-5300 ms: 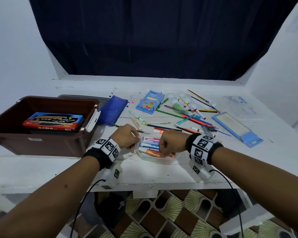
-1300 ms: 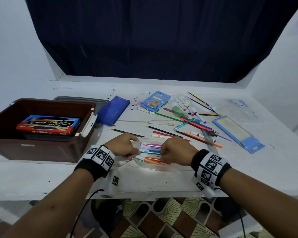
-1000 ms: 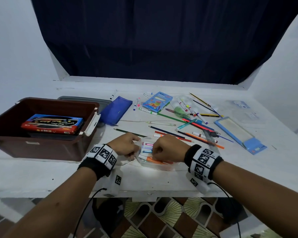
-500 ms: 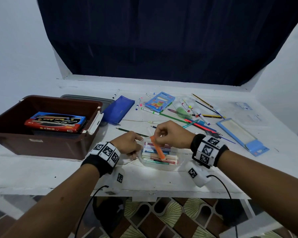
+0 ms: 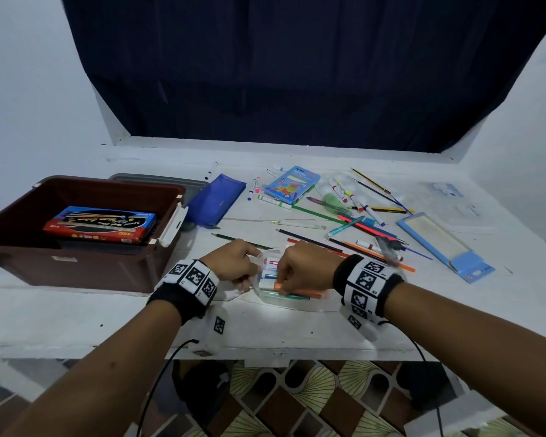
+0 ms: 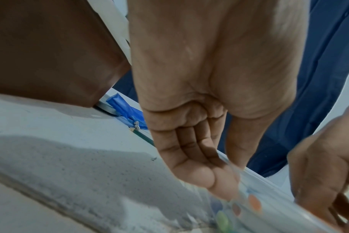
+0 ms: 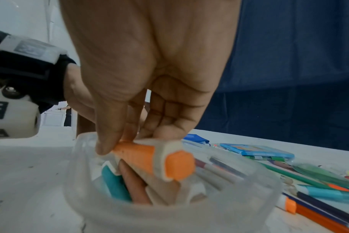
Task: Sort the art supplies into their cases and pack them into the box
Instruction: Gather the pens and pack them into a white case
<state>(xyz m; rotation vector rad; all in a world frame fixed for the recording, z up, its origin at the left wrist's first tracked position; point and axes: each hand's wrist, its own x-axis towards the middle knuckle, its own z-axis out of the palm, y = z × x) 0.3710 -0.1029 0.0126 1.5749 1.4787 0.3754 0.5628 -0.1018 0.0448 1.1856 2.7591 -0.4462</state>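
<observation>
A clear plastic marker case (image 5: 300, 305) lies near the table's front edge with several markers inside. My right hand (image 5: 281, 282) pinches an orange marker (image 5: 300, 293) and holds it low over the others in the case. In the right wrist view the thumb and fingers (image 7: 108, 141) grip the orange marker (image 7: 149, 159) near its cap. My left hand (image 5: 252, 278) grips the case's left rim. The left wrist view shows its fingers (image 6: 215, 178) curled on the clear case (image 6: 269, 197).
A brown box (image 5: 76, 266) stands at the left and holds a red and blue pack (image 5: 101, 223). Behind the case lie a blue pouch (image 5: 215, 200), a blue carton (image 5: 292, 182), a flat blue case (image 5: 442, 244) and several loose pencils and markers (image 5: 344, 228).
Half a second ago my right hand held the orange marker tilted above the case. It has now lowered the marker flat among the others. My left hand stays on the case.
</observation>
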